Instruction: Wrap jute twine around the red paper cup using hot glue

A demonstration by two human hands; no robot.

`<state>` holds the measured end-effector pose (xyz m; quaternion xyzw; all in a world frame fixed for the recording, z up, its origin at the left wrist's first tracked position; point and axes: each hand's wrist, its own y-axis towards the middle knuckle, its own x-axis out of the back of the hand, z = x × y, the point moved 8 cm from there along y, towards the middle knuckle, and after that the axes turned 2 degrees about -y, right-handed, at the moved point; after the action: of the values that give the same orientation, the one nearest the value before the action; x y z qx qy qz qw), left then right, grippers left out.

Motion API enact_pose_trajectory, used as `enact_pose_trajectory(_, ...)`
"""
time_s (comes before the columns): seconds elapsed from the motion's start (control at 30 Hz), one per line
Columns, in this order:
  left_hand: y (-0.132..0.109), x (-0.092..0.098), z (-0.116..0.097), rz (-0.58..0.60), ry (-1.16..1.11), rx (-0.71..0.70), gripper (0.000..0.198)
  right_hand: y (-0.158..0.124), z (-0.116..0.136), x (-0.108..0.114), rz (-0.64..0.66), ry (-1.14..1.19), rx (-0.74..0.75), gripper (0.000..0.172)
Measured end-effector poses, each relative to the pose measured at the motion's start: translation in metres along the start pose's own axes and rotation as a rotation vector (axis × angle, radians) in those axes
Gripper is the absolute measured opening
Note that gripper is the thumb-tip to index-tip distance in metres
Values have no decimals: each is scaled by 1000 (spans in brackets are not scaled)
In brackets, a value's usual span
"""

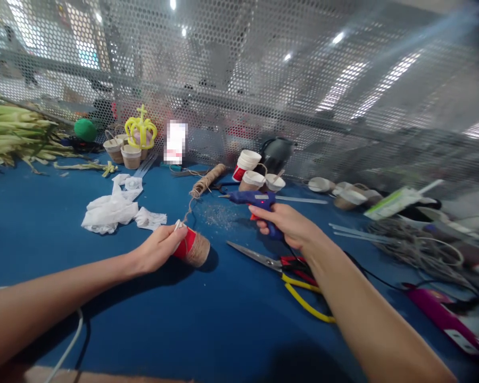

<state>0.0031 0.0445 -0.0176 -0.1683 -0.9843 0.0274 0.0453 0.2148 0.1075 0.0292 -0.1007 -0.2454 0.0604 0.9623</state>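
My left hand (pixel 162 246) grips a red paper cup (pixel 187 242) by its white rim. The cup lies tilted, and brown twine (pixel 198 251) is wound round its base end. A strand runs from it up to a roll of twine (pixel 207 181) on the table. My right hand (pixel 281 221) is closed round the handle of a blue glue gun (pixel 253 198), whose nozzle points left above the table. A clear glue stick (pixel 301 200) sticks out of the gun's back. Scissors with yellow handles (pixel 303 300) lie beneath my right wrist.
Crumpled white tissue (pixel 112 210) lies at left. Twine-wrapped cups (pixel 131 157) and a yellow crown (pixel 141 130) stand behind it. More cups (pixel 252 181) stand at back centre. A cable bundle (pixel 419 252) and a purple power strip (pixel 443 316) are at right. Perforated metal mesh (pixel 223 80) bounds the blue table.
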Motion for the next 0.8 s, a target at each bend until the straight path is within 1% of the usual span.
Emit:
enact_pose_trajectory(0.13,0,0,1,-4,-8,4,39,21,-10,7,-79,-137,-31,31)
enact_pose_trajectory(0.23,0,-1,1,3,-27,7,38,35,-22,6,-120,-282,-74,34)
enact_pose_trajectory(0.33,0,0,3,0,-34,15,38,45,-34,3,-149,-414,-134,27)
enact_pose_trajectory(0.4,1,0,4,-1,-35,16,37,48,-38,2,-174,-492,-157,26)
enact_pose_trajectory(0.47,2,1,6,-3,-29,17,37,48,-36,3,-214,-566,-151,29)
enact_pose_trajectory(0.53,2,1,7,-8,-17,18,36,43,-28,6,-277,-627,-116,34)
enact_pose_trajectory(0.6,1,1,6,-9,-12,14,36,34,-13,6,-329,-659,-47,31)
enact_pose_trajectory(0.63,1,1,5,-3,-14,12,36,29,-4,2,-333,-658,1,27)
enact_pose_trajectory(0.67,0,0,4,7,-14,10,37,22,5,-4,-309,-646,52,26)
enact_pose_trajectory(0.7,-1,-1,4,19,-10,9,37,16,13,-14,-255,-622,101,27)
enact_pose_trajectory(0.73,-1,-2,3,30,3,6,38,10,21,-26,-178,-587,145,32)
enact_pose_trajectory(0.8,-3,-3,2,41,51,-5,38,-2,33,-57,22,-494,213,41)
